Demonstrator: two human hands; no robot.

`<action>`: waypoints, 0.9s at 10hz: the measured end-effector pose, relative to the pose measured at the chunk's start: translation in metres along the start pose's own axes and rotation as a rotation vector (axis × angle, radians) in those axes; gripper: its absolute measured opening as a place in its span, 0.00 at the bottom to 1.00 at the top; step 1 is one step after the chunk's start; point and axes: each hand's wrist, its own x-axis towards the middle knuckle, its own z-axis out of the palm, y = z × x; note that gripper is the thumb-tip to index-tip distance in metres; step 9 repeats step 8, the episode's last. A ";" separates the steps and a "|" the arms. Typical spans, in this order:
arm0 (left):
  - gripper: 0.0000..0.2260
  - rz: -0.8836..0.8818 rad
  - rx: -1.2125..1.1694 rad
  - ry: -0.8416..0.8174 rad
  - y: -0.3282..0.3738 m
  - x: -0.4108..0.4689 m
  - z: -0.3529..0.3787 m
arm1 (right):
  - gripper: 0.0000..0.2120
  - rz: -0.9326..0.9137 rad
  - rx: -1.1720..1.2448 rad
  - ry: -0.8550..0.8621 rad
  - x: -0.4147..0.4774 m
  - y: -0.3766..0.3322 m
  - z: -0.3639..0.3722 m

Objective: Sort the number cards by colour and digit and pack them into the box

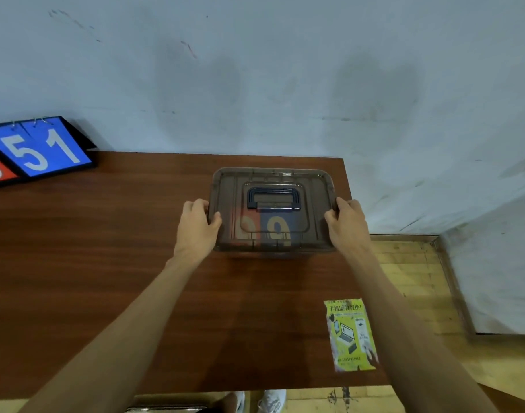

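A smoky-brown translucent box (315, 204) with its lid on and a dark handle (273, 198) stands on the brown wooden table (106, 263), toward the far right. Through the lid I see number cards (264, 229), red on the left and blue on the right, each showing a pale digit. My left hand (197, 226) grips the box's left side and my right hand (346, 223) grips its right side, thumbs on the lid's rim.
A flip scoreboard (43, 150) with blue cards reading 5 and 1 and a red card stands at the table's far left against the wall. A yellow-green leaflet (350, 335) lies near the table's right front corner. The table's right edge drops to a wooden floor.
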 end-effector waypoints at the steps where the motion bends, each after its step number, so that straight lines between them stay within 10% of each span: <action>1: 0.14 -0.051 -0.019 -0.045 -0.004 0.006 0.006 | 0.10 -0.007 0.007 0.013 0.001 0.004 0.008; 9: 0.25 -0.035 -0.008 -0.127 0.009 0.011 -0.011 | 0.18 0.027 -0.075 -0.096 0.001 0.004 -0.002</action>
